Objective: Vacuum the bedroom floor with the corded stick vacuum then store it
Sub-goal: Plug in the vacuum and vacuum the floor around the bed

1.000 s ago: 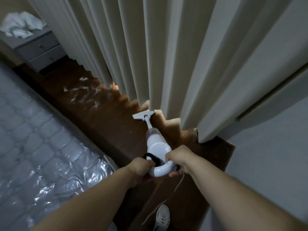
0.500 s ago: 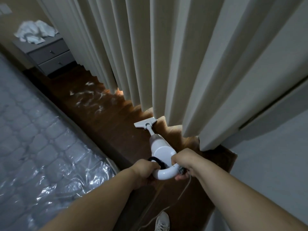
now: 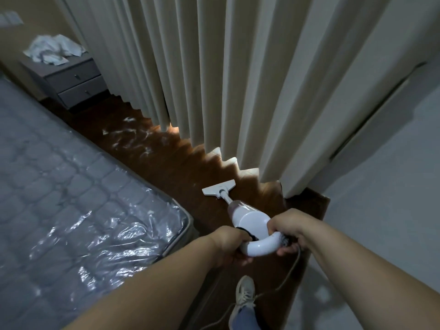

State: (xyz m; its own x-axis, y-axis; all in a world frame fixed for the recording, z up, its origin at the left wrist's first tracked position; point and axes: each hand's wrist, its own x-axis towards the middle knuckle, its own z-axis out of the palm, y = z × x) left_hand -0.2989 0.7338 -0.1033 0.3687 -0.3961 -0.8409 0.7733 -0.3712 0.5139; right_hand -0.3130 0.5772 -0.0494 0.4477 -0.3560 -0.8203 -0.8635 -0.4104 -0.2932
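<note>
Gripping vacuum (image 3: pixel 247 216) handle, left hand (image 3: pixel 229 242) and right hand (image 3: pixel 287 228) curled round, for steering | head (image 3: pixel 219 188) flat, centre frame, toward scraps (image 3: pixel 128 139), probably paper

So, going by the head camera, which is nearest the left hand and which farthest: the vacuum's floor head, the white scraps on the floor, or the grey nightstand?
From the left hand:
1. Floor head, just ahead by the curtain hem.
2. White scraps, farther up the floor strip, leftward.
3. Nightstand, far left corner.
</note>
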